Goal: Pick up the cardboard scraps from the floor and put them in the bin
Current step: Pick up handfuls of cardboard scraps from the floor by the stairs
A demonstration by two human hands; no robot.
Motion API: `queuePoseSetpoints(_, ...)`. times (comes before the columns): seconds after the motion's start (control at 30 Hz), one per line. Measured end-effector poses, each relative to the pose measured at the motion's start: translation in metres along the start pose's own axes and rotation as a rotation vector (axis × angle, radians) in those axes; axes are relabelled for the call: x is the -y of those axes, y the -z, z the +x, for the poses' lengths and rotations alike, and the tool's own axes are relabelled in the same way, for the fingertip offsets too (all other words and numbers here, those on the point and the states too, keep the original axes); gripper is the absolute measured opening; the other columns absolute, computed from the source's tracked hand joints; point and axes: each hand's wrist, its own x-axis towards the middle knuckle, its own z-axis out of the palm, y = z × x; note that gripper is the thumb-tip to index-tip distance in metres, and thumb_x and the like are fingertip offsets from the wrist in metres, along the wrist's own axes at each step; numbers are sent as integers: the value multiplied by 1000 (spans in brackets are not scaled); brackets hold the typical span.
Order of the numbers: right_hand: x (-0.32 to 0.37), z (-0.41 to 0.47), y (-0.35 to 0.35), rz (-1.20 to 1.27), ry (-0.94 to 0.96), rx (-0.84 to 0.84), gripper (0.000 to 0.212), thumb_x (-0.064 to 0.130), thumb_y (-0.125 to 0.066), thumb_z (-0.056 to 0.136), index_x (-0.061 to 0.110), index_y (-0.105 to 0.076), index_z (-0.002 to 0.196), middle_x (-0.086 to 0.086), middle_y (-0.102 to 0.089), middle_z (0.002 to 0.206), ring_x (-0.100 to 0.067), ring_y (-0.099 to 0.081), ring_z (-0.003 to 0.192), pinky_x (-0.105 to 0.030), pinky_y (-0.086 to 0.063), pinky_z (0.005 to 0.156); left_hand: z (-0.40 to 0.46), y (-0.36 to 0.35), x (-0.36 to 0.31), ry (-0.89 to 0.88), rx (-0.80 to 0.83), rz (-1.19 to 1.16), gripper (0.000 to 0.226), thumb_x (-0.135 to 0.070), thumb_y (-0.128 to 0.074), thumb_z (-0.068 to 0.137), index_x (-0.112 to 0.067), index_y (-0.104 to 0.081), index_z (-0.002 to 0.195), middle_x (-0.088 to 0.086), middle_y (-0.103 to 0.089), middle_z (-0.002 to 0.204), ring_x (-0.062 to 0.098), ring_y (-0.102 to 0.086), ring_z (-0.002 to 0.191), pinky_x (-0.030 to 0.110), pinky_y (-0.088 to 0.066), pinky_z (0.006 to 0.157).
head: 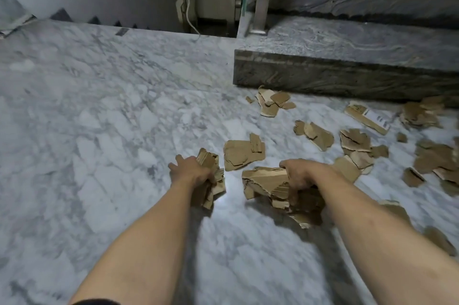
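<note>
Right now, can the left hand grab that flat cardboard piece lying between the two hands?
Probably not yet: the left hand already holds a bundle of scraps in its grip. The flat cardboard piece lies close, with bare floor around it.

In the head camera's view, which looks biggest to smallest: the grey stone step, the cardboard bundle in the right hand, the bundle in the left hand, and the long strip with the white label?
1. Grey stone step, clearly largest.
2. Right hand's cardboard bundle.
3. Left hand's bundle and the labelled strip look alike; the strip lies farther off, so no ranking.
</note>
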Motion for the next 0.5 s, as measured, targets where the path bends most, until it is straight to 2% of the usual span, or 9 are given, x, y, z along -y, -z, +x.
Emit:
queuePoseSetpoints(0.1, 2, -10, 13, 51, 0, -39, 81, 19, -95, 47, 23, -54, 117, -3, -63, 115, -27, -60, 101, -41, -54, 88, 7, -16, 8, 6, 26, 68, 80, -44, -82, 64, -13, -50, 130, 14, -33, 136, 38, -35, 127, 41, -42, 101)
queuePoseSetpoints(0.17, 0, -14, 22, 248, -27, -97, 79, 20, -95, 51, 19, -55, 119, -6, -64, 116, -28, -61, 101, -41, -55, 88, 7, -26, 13, 9, 1, 32, 76, -40, -84, 61, -13, -51, 124, 13, -38, 131, 36, -37, 124, 44, -46, 97)
queuePoseSetpoints(0.23, 5, -12, 23, 527, -50, -157, 97, 24, -98, 41, 17, -52, 127, -10, -64, 120, -31, -63, 104, -45, -55, 89, 7, -28, 17, 3, 9, -39, 67, -38, -86, 57, -16, -55, 113, 11, -51, 122, 32, -49, 113, 43, -50, 89)
queuePoseSetpoints(0.27, 13, -9, 17, 627, -49, -166, 101, 24, -98, 39, 16, -51, 128, -11, -64, 120, -32, -63, 103, -43, -56, 86, 7, -27, 19, -2, 34, -81, 62, -37, -87, 56, -16, -56, 107, 9, -58, 116, 30, -54, 104, 39, -51, 84)
queuePoseSetpoints(0.3, 24, -4, 7, 675, -38, -163, 95, 23, -98, 43, 15, -52, 126, -10, -65, 119, -29, -63, 99, -38, -55, 80, 8, -27, 22, -8, 62, -115, 59, -35, -88, 57, -16, -57, 103, 7, -62, 111, 29, -57, 96, 36, -51, 79)
queuePoseSetpoints(0.37, 50, 11, -18, 662, -34, -142, 89, 20, -96, 52, 15, -49, 127, -7, -63, 120, -25, -60, 95, -31, -49, 75, 10, -27, 28, -6, 87, -161, 59, -35, -90, 56, -13, -61, 103, 7, -67, 107, 28, -62, 92, 32, -50, 72)
queuePoseSetpoints(0.5, 81, 49, -73, 641, -137, -140, 114, 23, -95, 54, 14, -27, 144, -14, -49, 138, -36, -50, 123, -44, -50, 95, 18, -23, 36, -8, 95, -144, 60, -35, -92, 53, -12, -67, 102, 8, -69, 103, 28, -65, 91, 32, -53, 72)
